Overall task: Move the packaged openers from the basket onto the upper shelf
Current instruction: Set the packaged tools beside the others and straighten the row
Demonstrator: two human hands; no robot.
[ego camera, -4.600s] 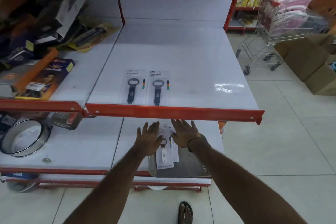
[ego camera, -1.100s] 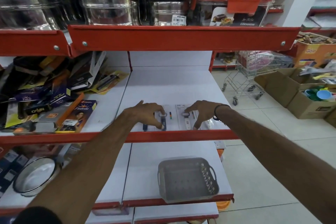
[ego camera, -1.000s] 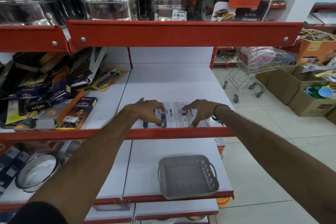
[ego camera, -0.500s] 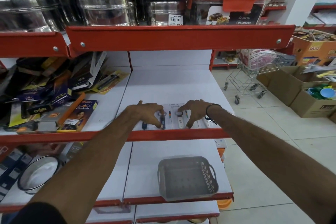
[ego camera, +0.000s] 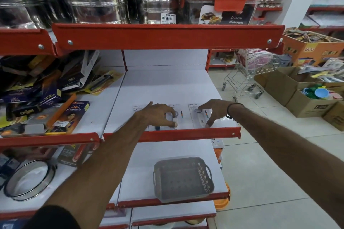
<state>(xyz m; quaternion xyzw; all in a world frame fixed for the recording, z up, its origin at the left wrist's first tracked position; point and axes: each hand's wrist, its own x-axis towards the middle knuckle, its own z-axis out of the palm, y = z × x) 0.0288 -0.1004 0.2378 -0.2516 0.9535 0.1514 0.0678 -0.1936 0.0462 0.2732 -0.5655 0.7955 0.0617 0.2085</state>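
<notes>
Both hands lie on the upper shelf (ego camera: 167,87), fingers spread and pressing down flat rather than gripping. Left hand (ego camera: 158,115) covers most of the left packaged openers (ego camera: 177,115), its thumb and fingertips resting on the cards near the shelf's front lip. Right hand (ego camera: 212,110) rests on the right packaged opener (ego camera: 200,117) — index finger at the ring end, thumb down by the handle end.

Each card lies flat with its long axis running front to back, ring end toward the rear wall, handle end toward the red front edge (ego camera: 186,133). They sit side by side, just behind that edge.

Behind them the white shelf is bare back to the wall; to the left, boxed goods (ego camera: 55,102) crowd the neighbouring bay. On the shelf below, the grey basket (ego camera: 183,177) stands near the front edge, nothing visible inside it.
</notes>
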